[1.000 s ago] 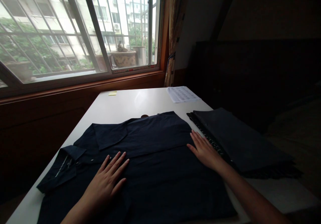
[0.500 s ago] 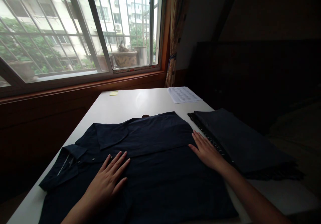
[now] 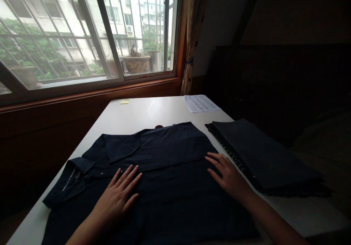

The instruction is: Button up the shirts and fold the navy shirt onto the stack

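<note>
Dark shirt [image 3: 170, 190] on the white tabletop [image 3: 142, 113]: largely flat, collar [image 3: 65, 184] toward nine o'clock, still broad compared with the cloth stack [image 3: 263, 153] at three o'clock. Left hand [image 3: 116, 197]: grip spread, palm down. Right hand [image 3: 230, 175]: grip parted, fingertip contact uncertain.

Printed sheets [image 3: 201, 103] on white table [image 3: 153, 111] — yellow note [image 3: 124, 101] farther left.
</note>
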A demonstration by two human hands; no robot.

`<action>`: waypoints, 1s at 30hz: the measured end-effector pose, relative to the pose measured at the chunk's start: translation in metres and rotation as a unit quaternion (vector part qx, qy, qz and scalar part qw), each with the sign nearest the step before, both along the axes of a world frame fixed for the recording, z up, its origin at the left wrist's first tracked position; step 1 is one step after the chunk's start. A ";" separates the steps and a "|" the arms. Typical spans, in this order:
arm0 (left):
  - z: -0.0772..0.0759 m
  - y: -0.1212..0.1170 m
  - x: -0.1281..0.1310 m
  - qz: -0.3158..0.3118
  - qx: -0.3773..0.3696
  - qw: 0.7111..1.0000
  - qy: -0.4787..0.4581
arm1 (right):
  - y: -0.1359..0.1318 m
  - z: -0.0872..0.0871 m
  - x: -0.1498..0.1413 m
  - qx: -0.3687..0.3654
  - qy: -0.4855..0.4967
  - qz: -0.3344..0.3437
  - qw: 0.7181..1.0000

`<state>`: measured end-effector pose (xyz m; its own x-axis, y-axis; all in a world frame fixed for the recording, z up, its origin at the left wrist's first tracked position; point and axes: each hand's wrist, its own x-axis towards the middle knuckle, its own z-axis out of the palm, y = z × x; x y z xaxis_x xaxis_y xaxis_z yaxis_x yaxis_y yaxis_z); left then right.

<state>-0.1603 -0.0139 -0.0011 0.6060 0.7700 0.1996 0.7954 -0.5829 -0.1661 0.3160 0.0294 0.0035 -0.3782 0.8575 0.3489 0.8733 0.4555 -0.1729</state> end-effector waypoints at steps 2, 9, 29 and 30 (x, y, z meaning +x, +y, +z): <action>0.001 0.000 0.000 -0.001 -0.002 1.000 -0.003 | -0.025 0.009 -0.009 -0.047 0.021 0.061 0.997; 0.001 0.000 0.000 0.001 -0.005 1.000 -0.003 | -0.087 0.023 -0.020 -0.167 0.026 0.159 0.973; 0.026 -0.050 -0.062 -0.002 -0.065 0.992 -0.106 | -0.108 0.039 0.044 0.008 0.001 0.195 0.981; 0.025 -0.062 -0.071 0.002 -0.071 0.991 -0.110 | -0.107 0.038 0.049 0.015 0.004 0.190 0.982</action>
